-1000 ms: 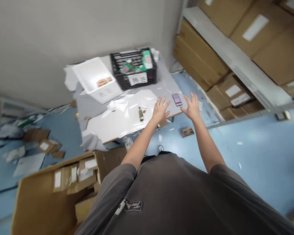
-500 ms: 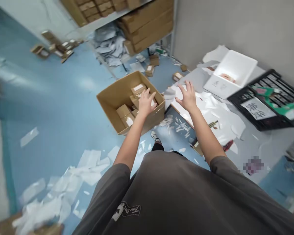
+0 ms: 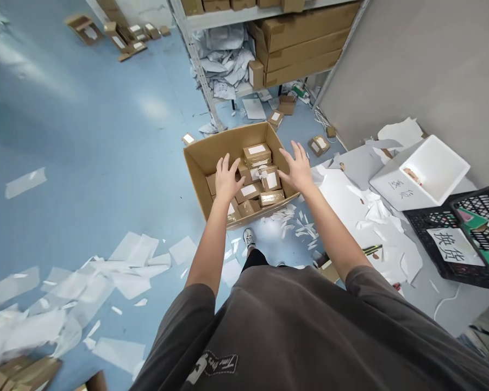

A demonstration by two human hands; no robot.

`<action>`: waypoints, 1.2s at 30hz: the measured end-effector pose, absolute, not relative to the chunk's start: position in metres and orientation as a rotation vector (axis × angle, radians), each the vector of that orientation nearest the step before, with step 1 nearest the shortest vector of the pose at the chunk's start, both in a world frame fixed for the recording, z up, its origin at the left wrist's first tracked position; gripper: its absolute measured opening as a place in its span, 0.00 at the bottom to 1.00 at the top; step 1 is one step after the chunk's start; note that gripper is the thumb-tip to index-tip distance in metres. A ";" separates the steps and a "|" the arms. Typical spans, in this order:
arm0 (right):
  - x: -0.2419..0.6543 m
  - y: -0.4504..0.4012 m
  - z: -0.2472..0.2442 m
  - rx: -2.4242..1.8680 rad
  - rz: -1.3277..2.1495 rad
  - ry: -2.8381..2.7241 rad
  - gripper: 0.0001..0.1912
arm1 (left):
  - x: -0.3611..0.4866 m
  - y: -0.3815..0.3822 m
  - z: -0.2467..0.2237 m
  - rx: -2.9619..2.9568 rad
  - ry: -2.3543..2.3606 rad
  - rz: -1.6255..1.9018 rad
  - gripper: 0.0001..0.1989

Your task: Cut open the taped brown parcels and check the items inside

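Note:
A large open cardboard carton stands on the floor in front of me, with several small brown boxes bearing white labels inside. Over its left half my left hand is spread and empty, partly covering the boxes behind it. My right hand hovers at the carton's right rim, fingers apart and holding nothing. Whether either hand touches the carton I cannot tell. One labelled small box lies between the two hands, below their fingertips.
White paper scraps litter the blue floor at left. A metal shelf with long cartons is behind. To the right, a table bears a white foam box, a black crate and a yellow-black knife.
My view has turned, so the carton appears more to the right. My left hand now sits over the carton's left half, and my right hand has come to its right rim.

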State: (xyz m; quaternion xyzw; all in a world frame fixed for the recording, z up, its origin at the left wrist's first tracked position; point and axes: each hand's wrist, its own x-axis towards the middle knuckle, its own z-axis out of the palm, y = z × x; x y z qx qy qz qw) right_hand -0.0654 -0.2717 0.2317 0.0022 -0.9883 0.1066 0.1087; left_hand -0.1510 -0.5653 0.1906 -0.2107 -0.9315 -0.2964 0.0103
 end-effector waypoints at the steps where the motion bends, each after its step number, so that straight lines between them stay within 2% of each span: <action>1: -0.079 -0.273 0.229 0.001 0.309 -2.921 0.48 | -0.167 -0.569 0.185 -0.654 -2.910 -0.943 0.39; 6: -0.148 -0.286 0.217 0.027 0.299 -2.940 0.50 | -0.249 -0.608 0.166 -0.566 -2.923 -0.995 0.43; 11: -0.204 -0.304 0.200 0.075 0.304 -2.976 0.49 | -0.300 -0.648 0.148 -0.429 -2.951 -0.994 0.41; 25: -0.291 -0.341 0.097 0.442 0.560 -3.054 0.51 | -0.265 -0.672 0.069 -0.060 -3.145 -0.934 0.40; 30: -0.300 -0.354 0.041 0.493 0.670 -3.147 0.51 | -0.246 -0.667 0.008 0.165 -3.232 -0.912 0.39; 36: -0.291 -0.375 -0.059 0.537 0.703 -3.304 0.51 | -0.217 -0.649 -0.106 0.756 -3.316 -1.117 0.45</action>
